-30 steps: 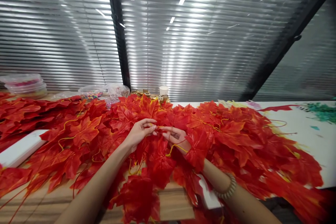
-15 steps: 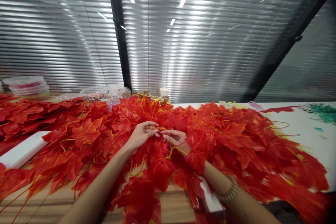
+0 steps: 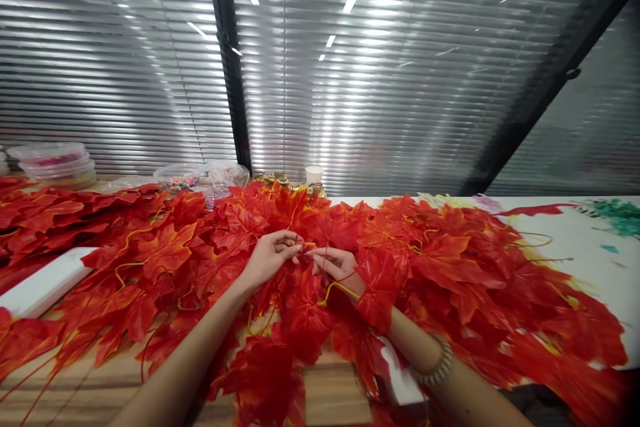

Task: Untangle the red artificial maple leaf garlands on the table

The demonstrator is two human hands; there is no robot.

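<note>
Over the middle of a heap of red artificial maple leaves, my two hands meet almost fingertip to fingertip. My left hand pinches a thin leaf stem between thumb and fingers. From the other side, my right hand is closed on the same spot, though its exact grip is partly hidden. A loose red leaf with a yellow stem lies across my right wrist. More red leaves hang below my hands, in front of the wooden table.
A white box lies among the leaves on the left, and a white object under my right forearm. Plastic tubs, a bead container and a paper cup stand along the blinds. Green scraps lie far right.
My hands stay together at the same place, with only slight finger movement. The leaves lie as before, and the view has shifted a little.
</note>
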